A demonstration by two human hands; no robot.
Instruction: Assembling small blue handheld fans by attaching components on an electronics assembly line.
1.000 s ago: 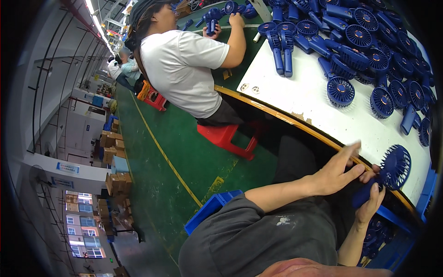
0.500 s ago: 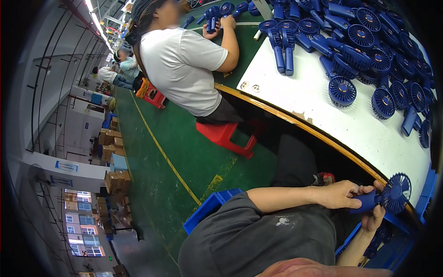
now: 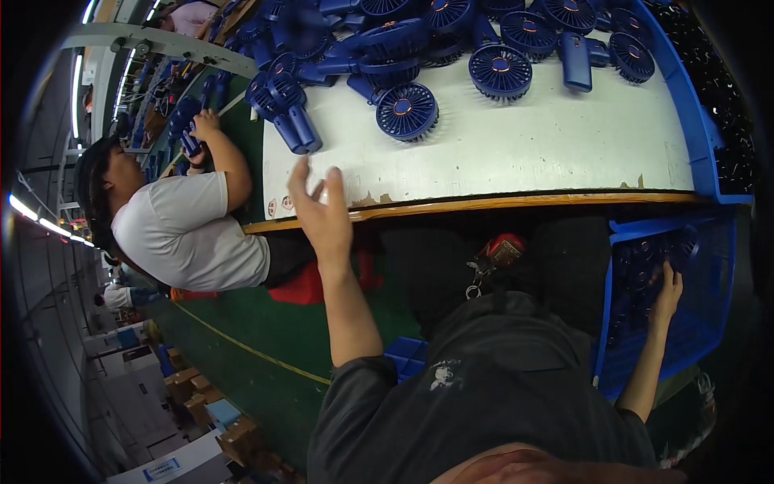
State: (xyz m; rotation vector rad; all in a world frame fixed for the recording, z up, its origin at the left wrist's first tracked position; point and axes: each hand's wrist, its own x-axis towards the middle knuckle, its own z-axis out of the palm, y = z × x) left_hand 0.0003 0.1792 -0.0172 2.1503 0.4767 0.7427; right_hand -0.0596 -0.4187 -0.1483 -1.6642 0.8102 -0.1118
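Note:
My left hand (image 3: 324, 222) is raised at the front edge of the white table (image 3: 516, 161). Its fingers are spread and hold nothing. Just beyond the fingertips lie two dark blue handheld fans (image 3: 289, 117), side by side with handles pointing towards me. My right hand (image 3: 667, 294) reaches into a blue plastic crate (image 3: 617, 323) at the right, below table height. Its fingers close on a dark blue handheld fan (image 3: 685, 248), whose round head shows above them; the grip is partly hidden. Other dark fans (image 3: 637, 266) lie in the crate beside it.
Many blue fans (image 3: 500, 71) are heaped across the table's far side. A blue bin (image 3: 693, 121) with dark contents borders the table at right. At left, a seated co-worker (image 3: 181, 218) in a white shirt handles fans. A metal frame (image 3: 161, 44) stands at far left.
Both hands held one fan together before. My left hand has let go and moved left to the table; my right hand has lowered into the crate with the fan. The view has turned right.

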